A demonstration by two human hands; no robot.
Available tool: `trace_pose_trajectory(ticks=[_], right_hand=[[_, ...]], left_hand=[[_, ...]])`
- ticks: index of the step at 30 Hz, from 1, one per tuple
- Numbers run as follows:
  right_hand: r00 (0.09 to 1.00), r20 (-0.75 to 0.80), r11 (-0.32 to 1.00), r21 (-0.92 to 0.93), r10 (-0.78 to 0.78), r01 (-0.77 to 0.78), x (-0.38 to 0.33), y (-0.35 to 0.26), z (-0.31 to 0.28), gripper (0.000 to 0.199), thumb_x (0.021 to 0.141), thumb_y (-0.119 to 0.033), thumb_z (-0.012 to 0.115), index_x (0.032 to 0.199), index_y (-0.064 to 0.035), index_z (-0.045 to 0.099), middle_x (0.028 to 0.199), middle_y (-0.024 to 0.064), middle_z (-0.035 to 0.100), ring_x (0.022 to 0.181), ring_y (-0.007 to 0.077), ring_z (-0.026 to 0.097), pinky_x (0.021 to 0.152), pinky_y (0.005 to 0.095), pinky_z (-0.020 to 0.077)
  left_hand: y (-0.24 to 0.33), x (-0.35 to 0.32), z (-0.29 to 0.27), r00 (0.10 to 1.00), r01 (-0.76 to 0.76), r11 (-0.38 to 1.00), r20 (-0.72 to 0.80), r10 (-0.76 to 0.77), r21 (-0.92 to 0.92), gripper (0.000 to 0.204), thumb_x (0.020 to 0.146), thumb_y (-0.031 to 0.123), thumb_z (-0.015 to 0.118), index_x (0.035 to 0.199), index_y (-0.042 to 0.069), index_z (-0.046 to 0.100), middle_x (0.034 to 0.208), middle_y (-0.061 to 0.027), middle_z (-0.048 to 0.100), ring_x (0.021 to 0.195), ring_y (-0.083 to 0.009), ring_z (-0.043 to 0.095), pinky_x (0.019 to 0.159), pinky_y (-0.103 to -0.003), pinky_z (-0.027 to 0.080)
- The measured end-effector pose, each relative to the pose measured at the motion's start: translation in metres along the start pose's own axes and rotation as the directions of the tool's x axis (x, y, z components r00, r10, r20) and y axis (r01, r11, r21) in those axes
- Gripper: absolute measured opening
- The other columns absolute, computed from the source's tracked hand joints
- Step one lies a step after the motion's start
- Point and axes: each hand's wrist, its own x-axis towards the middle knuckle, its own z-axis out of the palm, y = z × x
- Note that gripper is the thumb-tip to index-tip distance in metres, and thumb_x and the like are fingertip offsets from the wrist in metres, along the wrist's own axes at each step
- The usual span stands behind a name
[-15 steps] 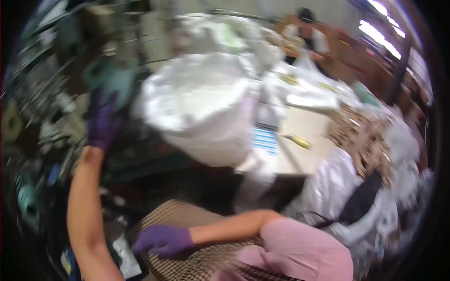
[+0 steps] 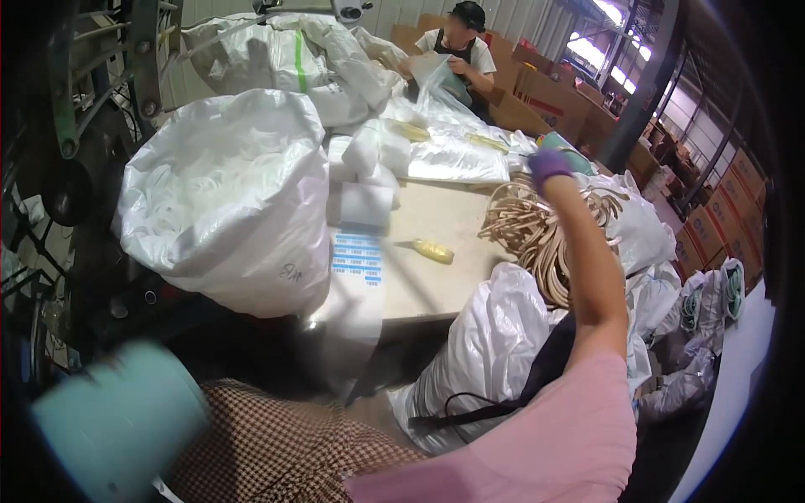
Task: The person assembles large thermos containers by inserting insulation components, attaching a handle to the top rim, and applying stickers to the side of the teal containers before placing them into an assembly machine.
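1. Purple glove is worn on the right hand (image 2: 549,165), which is raised over the tan rubber rings (image 2: 537,230) heaped at the table's (image 2: 444,222) right edge; whether the fingers are spread or closed on anything cannot be told.
2. No left hand is seen; a blurred pale-teal cylinder (image 2: 117,423) fills the lower left.
3. A large white sack (image 2: 231,197) is stood at the table's left, a yellow tool (image 2: 432,250) beside it.

Your right hand (image 2: 549,165) wears a smooth purple rubber glove; beneath it lie matt tan rubbery rings (image 2: 530,226), beside glossy crinkled plastic bags (image 2: 226,193).
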Motion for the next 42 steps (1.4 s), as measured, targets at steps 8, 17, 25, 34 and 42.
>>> trace_pose_trajectory(ticks=[8,17,25,34,42], right_hand=[[0.969,0.1,0.968,-0.081,-0.228,0.236,-0.118,0.035,0.068,0.073,0.073,-0.026,0.08,0.141,-0.0388,0.054,0.158,0.0028,0.04,0.151,0.0316,0.025,0.124,0.0472,0.0161],[0.714,-0.096,0.713,-0.239,-0.693,0.659,-0.057,0.034,0.147,0.012,0.08,-0.021,0.061,0.085,-0.0249,0.071,0.099,0.0043,0.068,0.112,0.0268,0.061,0.119,0.0472,0.0284],[0.775,-0.6,0.916,0.168,-0.198,0.364,-0.037,0.044,0.089,0.008,0.075,-0.028,0.074,0.081,-0.0225,0.073,0.075,0.0049,0.069,0.079,0.0257,0.069,0.105,0.0444,0.0394],[0.921,-0.104,-0.551,0.774,0.375,0.312,0.026,-0.026,0.006,0.015,0.097,-0.026,0.056,0.089,-0.0147,0.062,0.076,-0.0003,0.054,0.069,0.0157,0.052,0.071,0.0309,0.0363],[0.338,-0.673,-0.706,0.394,-0.658,-0.589,-0.177,-0.294,-0.265,0.013,0.101,-0.02,0.055,0.108,-0.0091,0.052,0.078,-0.0048,0.045,0.059,0.0068,0.047,0.054,0.0223,0.042]], left_hand=[[-0.038,0.044,0.027,0.858,0.359,0.84,0.499,-0.125,-0.406,0.035,0.098,0.024,0.063,0.124,0.0,0.065,0.12,-0.0129,0.066,0.109,-0.023,0.062,0.092,-0.035,0.05],[-0.054,0.027,0.079,0.889,0.329,0.757,0.456,-0.045,-0.565,0.038,0.099,0.026,0.06,0.123,-0.003,0.064,0.115,-0.0111,0.068,0.1,-0.0183,0.064,0.09,-0.031,0.05],[-0.117,0.019,0.056,0.824,0.519,0.549,0.553,-0.12,-0.655,0.037,0.1,0.026,0.057,0.127,0.0,0.06,0.122,-0.0109,0.063,0.109,-0.0199,0.061,0.091,-0.032,0.05],[-0.001,0.035,0.061,0.767,0.484,0.645,0.641,0.013,-0.592,0.034,0.096,0.017,0.061,0.125,0.001,0.066,0.116,-0.0088,0.069,0.106,-0.0185,0.062,0.096,-0.032,0.048],[0.002,-0.018,0.056,0.77,0.626,0.296,0.632,-0.086,-0.722,0.091,0.093,0.081,0.03,0.131,0.002,0.054,0.133,-0.0121,0.059,0.115,-0.0205,0.058,0.105,-0.036,0.044]])
